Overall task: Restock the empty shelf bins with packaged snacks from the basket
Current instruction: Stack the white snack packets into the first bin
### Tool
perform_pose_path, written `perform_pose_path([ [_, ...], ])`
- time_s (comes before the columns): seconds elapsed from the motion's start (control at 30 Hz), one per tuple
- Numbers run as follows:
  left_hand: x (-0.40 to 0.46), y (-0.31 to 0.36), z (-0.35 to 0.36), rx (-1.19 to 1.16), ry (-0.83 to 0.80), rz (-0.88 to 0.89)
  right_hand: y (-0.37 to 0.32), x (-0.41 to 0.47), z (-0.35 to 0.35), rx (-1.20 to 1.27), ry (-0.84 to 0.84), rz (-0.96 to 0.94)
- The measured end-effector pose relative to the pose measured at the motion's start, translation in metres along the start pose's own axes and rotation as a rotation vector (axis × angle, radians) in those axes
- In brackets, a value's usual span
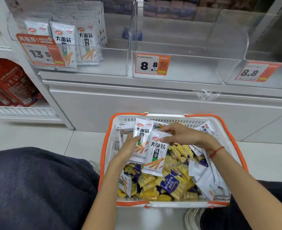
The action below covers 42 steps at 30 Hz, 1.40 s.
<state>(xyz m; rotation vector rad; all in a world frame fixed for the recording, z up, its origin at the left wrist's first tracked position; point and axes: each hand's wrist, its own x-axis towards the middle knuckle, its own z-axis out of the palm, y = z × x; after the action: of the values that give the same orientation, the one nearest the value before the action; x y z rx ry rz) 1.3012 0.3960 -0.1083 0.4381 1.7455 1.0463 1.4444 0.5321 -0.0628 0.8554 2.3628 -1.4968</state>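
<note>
The white plastic basket with orange rim and handles [233,135] sits on the floor between the person's knees, full of small yellow-and-purple wrapped snacks [163,185] and white foil snack packets. The step in hand looks like gathering. The left hand [128,143] grips one upright white packet printed with orange sticks [141,140]; the right hand [181,135] pinches the top of a second white packet [156,155] just beside it. Farther off, the left clear plastic bin [113,63] holds matching packets, while the middle clear bin [203,63] looks empty. Next, probably lift both packets up to that left bin.
</note>
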Motion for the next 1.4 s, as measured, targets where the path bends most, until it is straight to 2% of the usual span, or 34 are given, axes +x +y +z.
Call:
perform_pose_path([
  [0.1,-0.004,-0.002,0.003,0.046,-0.065,-0.047,0.000,0.001,0.011,0.048,0.227,-0.038],
  [0.2,-0.008,0.004,0.009,0.009,-0.088,-0.016,0.001,0.008,0.027,0.229,0.445,-0.051],
  [0.43,-0.023,0.027,0.006,-0.004,-0.064,0.059,-0.024,0.013,0.031,0.378,0.760,-0.193],
  [0.5,-0.030,0.047,-0.003,-0.044,0.022,0.121,-0.046,0.015,0.027,0.338,0.765,-0.201],
  [0.6,-0.033,0.083,-0.024,-0.187,0.182,0.244,-0.086,0.018,0.018,0.278,0.615,-0.201],
  [0.73,-0.044,0.131,-0.057,-0.316,0.272,0.409,-0.149,0.025,0.008,0.185,0.485,-0.293],
  [0.83,-0.046,0.164,-0.079,-0.270,0.339,0.471,-0.191,0.037,0.001,0.099,0.510,-0.346],
  [0.93,-0.042,0.190,-0.100,-0.180,0.340,0.509,-0.219,0.053,-0.009,0.032,0.585,-0.353],
  [1.03,-0.039,0.204,-0.122,-0.075,0.364,0.483,-0.236,0.071,-0.017,0.033,0.646,-0.370],
  [1.13,-0.026,0.221,-0.152,0.079,0.314,0.474,-0.250,0.086,-0.029,0.009,0.696,-0.412],
  [1.3,-0.007,0.258,-0.192,0.192,0.302,0.686,-0.272,0.114,-0.047,-0.078,0.765,-0.590],
  [1.4,0.011,0.264,-0.210,0.218,0.307,0.745,-0.278,0.140,-0.055,-0.158,0.776,-0.560],
])
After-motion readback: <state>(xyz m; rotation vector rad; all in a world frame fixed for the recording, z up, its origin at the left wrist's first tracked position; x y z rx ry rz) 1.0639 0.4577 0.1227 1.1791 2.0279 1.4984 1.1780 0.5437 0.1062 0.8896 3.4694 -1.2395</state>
